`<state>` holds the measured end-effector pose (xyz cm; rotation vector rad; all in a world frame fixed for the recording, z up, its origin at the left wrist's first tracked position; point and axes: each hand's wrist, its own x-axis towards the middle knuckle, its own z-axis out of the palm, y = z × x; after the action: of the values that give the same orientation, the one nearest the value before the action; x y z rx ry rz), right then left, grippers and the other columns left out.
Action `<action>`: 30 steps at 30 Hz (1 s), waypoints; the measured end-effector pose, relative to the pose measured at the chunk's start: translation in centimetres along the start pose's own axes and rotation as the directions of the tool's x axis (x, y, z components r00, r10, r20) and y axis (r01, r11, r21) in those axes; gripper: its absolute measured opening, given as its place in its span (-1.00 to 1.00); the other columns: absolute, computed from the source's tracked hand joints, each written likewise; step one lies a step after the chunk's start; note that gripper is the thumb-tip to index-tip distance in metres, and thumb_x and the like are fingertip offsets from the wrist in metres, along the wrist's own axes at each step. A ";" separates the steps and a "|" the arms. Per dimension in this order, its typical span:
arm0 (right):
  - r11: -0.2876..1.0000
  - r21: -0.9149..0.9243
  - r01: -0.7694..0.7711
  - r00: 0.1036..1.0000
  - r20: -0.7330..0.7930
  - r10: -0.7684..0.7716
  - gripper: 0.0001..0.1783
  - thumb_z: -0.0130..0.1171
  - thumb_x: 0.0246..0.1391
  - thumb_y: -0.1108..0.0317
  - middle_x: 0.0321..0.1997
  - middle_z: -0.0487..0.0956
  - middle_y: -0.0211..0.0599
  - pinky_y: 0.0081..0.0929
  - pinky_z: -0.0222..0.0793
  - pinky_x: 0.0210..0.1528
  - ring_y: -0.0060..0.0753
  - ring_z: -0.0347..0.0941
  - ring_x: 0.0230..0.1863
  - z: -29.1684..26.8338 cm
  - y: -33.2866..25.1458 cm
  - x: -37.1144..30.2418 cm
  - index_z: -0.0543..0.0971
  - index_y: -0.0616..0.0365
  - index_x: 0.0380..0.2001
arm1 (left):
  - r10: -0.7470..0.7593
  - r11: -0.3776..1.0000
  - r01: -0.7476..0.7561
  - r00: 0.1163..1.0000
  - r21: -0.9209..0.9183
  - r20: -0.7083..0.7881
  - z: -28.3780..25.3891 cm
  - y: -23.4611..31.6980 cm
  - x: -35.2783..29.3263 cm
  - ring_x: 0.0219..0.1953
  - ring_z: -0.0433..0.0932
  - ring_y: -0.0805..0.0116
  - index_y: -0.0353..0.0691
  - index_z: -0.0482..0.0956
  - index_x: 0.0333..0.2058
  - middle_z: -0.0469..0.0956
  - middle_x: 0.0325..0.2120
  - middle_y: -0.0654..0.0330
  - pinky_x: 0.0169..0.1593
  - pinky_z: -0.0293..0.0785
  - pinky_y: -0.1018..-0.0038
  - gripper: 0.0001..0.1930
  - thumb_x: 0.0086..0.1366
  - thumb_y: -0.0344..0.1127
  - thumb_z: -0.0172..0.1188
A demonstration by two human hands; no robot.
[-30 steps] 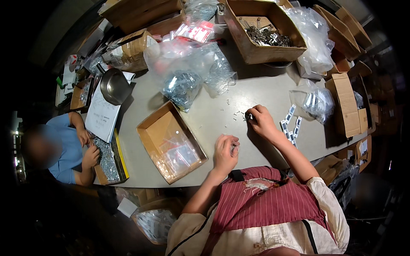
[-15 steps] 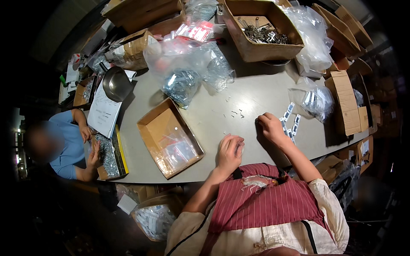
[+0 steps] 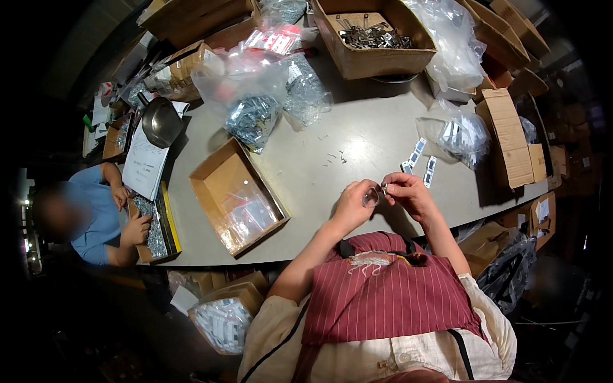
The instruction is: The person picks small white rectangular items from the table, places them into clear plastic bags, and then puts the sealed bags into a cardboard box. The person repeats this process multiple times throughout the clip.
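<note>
My left hand [image 3: 352, 205] is curled around a small clear plastic bag [image 3: 370, 197], whose mouth gapes toward my right hand. Between the fingertips of my right hand [image 3: 410, 193] a small metal piece [image 3: 384, 188] is pinched, right beside that mouth; its exact kind is too small to make out. Both hands are close together over the near edge of the table. Several small dark screws [image 3: 336, 157] lie loose beyond them. Blue-and-white flat rectangular pieces [image 3: 417, 153] lie on the table just past my right hand.
An open cardboard box [image 3: 203, 185] with flat clear bags stands on the left. Bags of metal parts [image 3: 253, 118] and a box of metal pieces [image 3: 370, 64] are at the back. A co-worker's hand [image 3: 136, 228] works in a tray of small parts [image 3: 156, 246] at far left.
My right hand has come in from the tabletop to meet my left, now pinching a small metal piece. The bag in my left hand now shows its mouth open. The whole view has shifted slightly.
</note>
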<state>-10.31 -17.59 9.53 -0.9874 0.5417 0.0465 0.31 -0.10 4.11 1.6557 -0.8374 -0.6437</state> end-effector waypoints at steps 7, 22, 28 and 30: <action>0.887 -0.384 0.257 0.966 0.133 -0.222 -0.81 0.25 0.23 0.54 -0.17 0.68 -0.25 -0.51 0.54 -0.16 -0.49 0.59 -0.27 1.8 -1.1 -1.6 0.73 0.34 -0.13 | 0.037 0.997 -0.038 0.999 0.064 0.013 0.3 1.1 -0.1 -0.12 0.61 0.00 -0.23 0.57 -0.09 0.65 -0.20 0.06 -0.03 0.54 0.22 -0.69 0.17 -0.46 0.32; -0.033 -0.976 -0.216 0.893 -0.184 -0.411 -0.55 0.38 0.07 0.19 -0.23 0.61 0.11 0.03 0.52 -0.20 0.23 0.59 -0.21 -6.4 -0.6 -3.4 0.51 0.30 -0.14 | 0.031 0.998 -0.027 0.997 0.058 -0.065 1.2 2.5 -0.8 -0.17 0.68 0.23 -0.22 0.60 -0.12 0.67 -0.25 0.12 -0.07 0.57 0.34 -0.76 0.21 -0.51 0.26; -0.068 -0.994 -0.086 0.893 -0.047 -0.447 -0.45 0.36 -0.06 0.32 -0.23 0.59 0.14 0.07 0.53 -0.28 0.26 0.59 -0.27 -6.9 3.8 -4.8 0.34 0.29 -0.06 | 0.240 0.898 -0.244 0.969 0.366 0.057 3.4 2.1 2.4 -0.09 0.55 -0.08 -0.27 0.57 -0.18 0.62 -0.28 -0.01 -0.01 0.50 0.11 -0.79 0.24 -0.35 0.29; 0.019 -0.999 -0.038 0.919 -0.042 -0.392 -0.47 0.33 -0.07 0.33 -0.32 0.61 0.13 0.10 0.52 -0.30 0.29 0.59 -0.31 -5.4 3.9 -5.3 0.32 0.28 -0.09 | 0.113 0.892 -0.139 0.990 0.429 0.086 4.8 2.0 3.6 -0.11 0.53 -0.13 -0.30 0.55 -0.20 0.61 -0.29 -0.06 -0.03 0.48 0.07 -0.76 0.25 -0.29 0.31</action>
<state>-18.25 -18.68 6.55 -2.5988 0.6493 0.0326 -1.65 -6.07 4.94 1.9671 -1.1868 -0.4335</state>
